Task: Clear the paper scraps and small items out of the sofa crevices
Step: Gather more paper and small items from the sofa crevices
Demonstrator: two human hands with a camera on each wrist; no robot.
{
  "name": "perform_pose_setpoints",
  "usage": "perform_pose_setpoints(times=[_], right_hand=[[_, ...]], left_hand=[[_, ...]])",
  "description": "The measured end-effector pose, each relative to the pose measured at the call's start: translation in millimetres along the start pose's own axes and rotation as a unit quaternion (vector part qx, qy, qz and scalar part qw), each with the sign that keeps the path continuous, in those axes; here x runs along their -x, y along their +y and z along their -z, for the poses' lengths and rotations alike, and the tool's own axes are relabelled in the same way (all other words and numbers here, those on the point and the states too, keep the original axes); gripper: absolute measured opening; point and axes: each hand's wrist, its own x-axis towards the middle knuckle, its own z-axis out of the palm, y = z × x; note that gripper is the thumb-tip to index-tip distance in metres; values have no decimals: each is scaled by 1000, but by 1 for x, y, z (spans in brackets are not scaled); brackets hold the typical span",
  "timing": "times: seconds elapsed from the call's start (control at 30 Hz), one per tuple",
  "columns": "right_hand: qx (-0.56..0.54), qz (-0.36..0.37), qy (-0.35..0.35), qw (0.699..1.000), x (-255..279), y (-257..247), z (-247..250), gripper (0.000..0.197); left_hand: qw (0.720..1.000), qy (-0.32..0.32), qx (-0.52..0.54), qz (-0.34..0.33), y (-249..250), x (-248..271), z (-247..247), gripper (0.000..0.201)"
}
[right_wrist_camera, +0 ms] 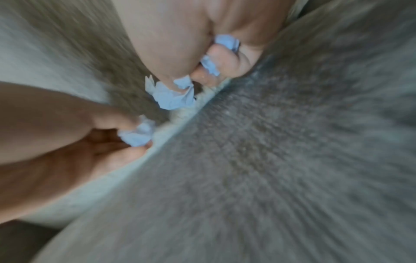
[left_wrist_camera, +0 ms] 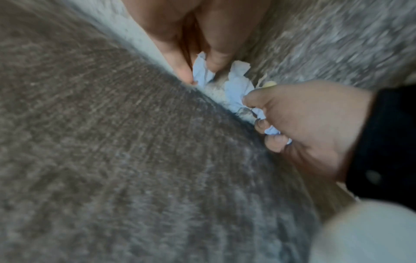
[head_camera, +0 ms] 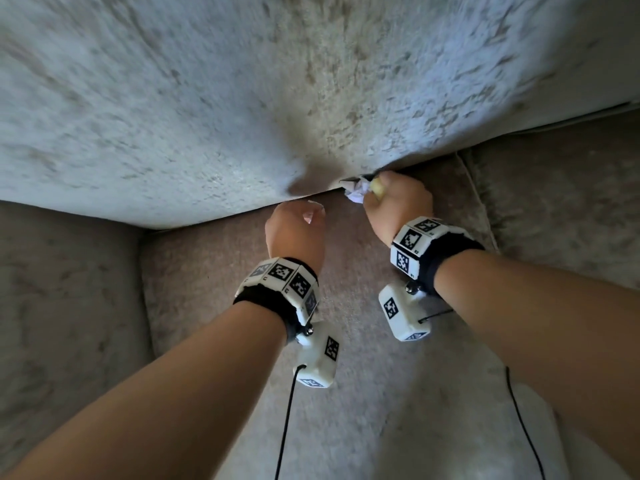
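Observation:
Both hands work at the crevice (head_camera: 242, 216) between the sofa's back cushion (head_camera: 207, 98) and seat cushion (head_camera: 214, 278). My left hand (head_camera: 301, 220) pinches a small white paper scrap (head_camera: 313, 214) between thumb and fingers; the left wrist view shows that scrap (left_wrist_camera: 202, 73) at the fingertips (left_wrist_camera: 186, 76). My right hand (head_camera: 374, 195) is curled round crumpled white paper (head_camera: 356, 195) right at the crevice mouth, with something small and yellow (head_camera: 377, 188) by the thumb. In the right wrist view, paper wads (right_wrist_camera: 173, 96) poke out between its fingers (right_wrist_camera: 223, 62).
The sofa arm (head_camera: 62, 323) rises on the left. A second seat cushion (head_camera: 554, 202) adjoins on the right, with a seam (head_camera: 474, 188) between the two. Black cables (head_camera: 287, 427) hang from both wrist cameras over the seat.

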Motion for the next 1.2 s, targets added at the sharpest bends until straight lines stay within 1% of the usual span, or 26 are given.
perform_pose_setpoints(times=[0.07,0.2,0.3,0.37,0.4,0.47,0.5,0.57,0.63,0.7,0.77,0.87,0.93,1.0,1.03,1.07,1.1,1.17,1.2], right_hand=[[-41,12,-2,999,15,0,5,18],[-148,36,0,988,45,-1,20,13],[-177,42,2,983,62,1,40,13],[-178,57,-2,982,74,6,55,14],[-172,62,-6,983,81,9,63,13],[-168,68,-22,983,94,20,77,12],[-176,77,-31,981,101,27,85,13],[-182,98,-35,978,112,46,100,19],[-170,114,-16,979,121,73,116,27],[-172,131,9,976,127,101,133,28],[-185,148,26,971,132,128,150,25],[-201,169,43,964,136,172,176,26],[-204,173,42,963,138,200,197,27],[-196,185,29,963,140,224,220,26],[-192,195,26,961,142,233,232,25],[-187,206,23,960,142,239,244,25],[-182,213,23,960,142,244,253,25],[-184,224,43,956,142,254,265,23],[-189,231,60,952,141,259,269,21]], left_hand=[[1000,-14,25,8,9,7,1,15],[991,-69,106,36,32,26,0,14],[969,-84,226,60,56,50,5,18],[957,-84,268,68,71,69,4,20],[955,-86,276,71,77,77,2,28],[956,-102,266,70,84,92,-6,50],[958,-110,253,72,90,99,-8,54],[958,-115,249,84,99,111,-18,48],[965,-117,217,91,117,126,-31,36],[959,-114,232,116,139,143,-47,28],[952,-114,248,140,159,162,-68,28],[954,-114,246,128,186,192,-101,26],[949,-113,259,144,202,211,-121,22],[938,-122,279,166,218,229,-140,23],[930,-134,294,176,230,239,-147,28],[915,-146,327,188,243,247,-154,34],[894,-154,370,200,253,254,-160,35],[869,-162,422,202,271,267,-167,31],[846,-184,454,209,276,269,-174,29]])
